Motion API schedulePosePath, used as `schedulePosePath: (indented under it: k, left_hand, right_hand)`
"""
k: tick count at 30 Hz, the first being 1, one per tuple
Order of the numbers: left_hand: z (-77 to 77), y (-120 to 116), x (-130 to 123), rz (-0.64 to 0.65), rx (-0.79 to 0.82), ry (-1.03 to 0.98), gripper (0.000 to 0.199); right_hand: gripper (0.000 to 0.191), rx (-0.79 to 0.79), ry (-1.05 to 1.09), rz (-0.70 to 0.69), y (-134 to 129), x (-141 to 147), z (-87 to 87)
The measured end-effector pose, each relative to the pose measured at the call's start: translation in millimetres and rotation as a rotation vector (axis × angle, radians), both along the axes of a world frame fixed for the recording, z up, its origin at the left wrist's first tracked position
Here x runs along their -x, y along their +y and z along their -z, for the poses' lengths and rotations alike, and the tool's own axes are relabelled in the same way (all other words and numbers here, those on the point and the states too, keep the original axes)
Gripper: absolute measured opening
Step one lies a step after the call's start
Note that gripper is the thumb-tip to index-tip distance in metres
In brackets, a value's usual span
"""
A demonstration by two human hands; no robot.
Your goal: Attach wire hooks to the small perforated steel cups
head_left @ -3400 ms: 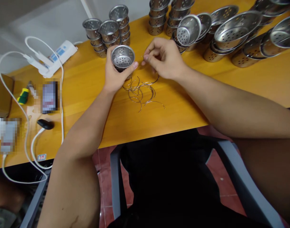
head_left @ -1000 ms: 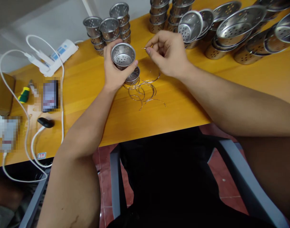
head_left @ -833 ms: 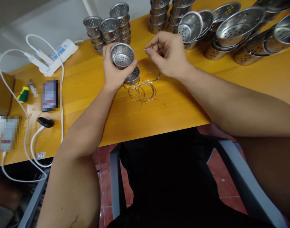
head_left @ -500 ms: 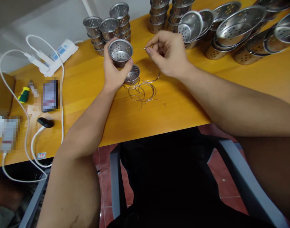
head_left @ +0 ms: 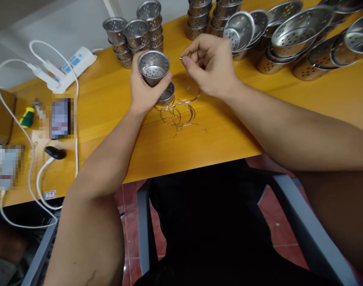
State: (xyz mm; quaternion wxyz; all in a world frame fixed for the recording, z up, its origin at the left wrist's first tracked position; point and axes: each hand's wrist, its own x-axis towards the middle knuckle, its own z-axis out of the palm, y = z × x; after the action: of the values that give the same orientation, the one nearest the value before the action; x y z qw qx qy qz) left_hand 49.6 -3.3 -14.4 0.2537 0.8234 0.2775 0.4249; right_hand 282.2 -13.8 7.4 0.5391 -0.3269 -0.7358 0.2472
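A perforated metal cup [head_left: 154, 68] is held tilted in my left hand [head_left: 142, 89], thumb on its near right side and fingers round its left. Right of it, my right hand [head_left: 209, 63] pinches a thin piece of wire [head_left: 180, 58] between thumb and forefinger; its short bright end points left, apart from the cup. Below the held cup, a smaller perforated cup [head_left: 167, 95] rests on the table, partly hidden by my left hand. Several curved thin wires [head_left: 185, 115] lie loosely beside and in front of that cup.
Stacked perforated cups [head_left: 136, 33] stand behind my left hand. More stacks [head_left: 197, 20] and larger leaning cups [head_left: 300, 33] fill the back right of the wooden table [head_left: 104, 99]. At left are a power strip [head_left: 71, 69], white cables, a phone [head_left: 60, 118] and a green-yellow object [head_left: 27, 117].
The held cup has shifted slightly right and turned a little in my left hand. My right hand, still pinching the wire, has moved slightly up. The view has shifted a little.
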Motion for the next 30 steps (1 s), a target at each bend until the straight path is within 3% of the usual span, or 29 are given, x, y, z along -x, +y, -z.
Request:
schedulePosePath:
  k: [3,5,9,14,18,30]
  left_hand:
    - [-17.7,-34,-8,0.025,-0.005,0.015,0.072]
    - [-20.4,-40,-12,0.004,-0.015,0.027,0.074]
    - [-3.1,-13,-19,-0.141,-0.133,-0.133,0.071]
    - [16.2,10,-22,-0.114,-0.206,-0.205,0.089]
    - [18.0,10,-21,-0.109,-0.221,-0.190,0.099]
    - [16.6,9,-19,-0.051,-0.215,-0.154,0.098]
  right_hand:
    - [0.031,0.031,-0.014,0.036,-10,8,-7.7]
    - [0.027,0.035,-0.007,0.038,-15,12,-10.7]
    - [0.021,0.023,0.004,0.056,-14,14,-9.1]
    - [0.020,0.008,-0.029,0.080,-6,9,-3.2]
    - [0.019,-0.028,-0.014,0.051,-2,7,-1.2]
    - [0.021,-0.070,-0.019,0.053,-3,9,-2.1]
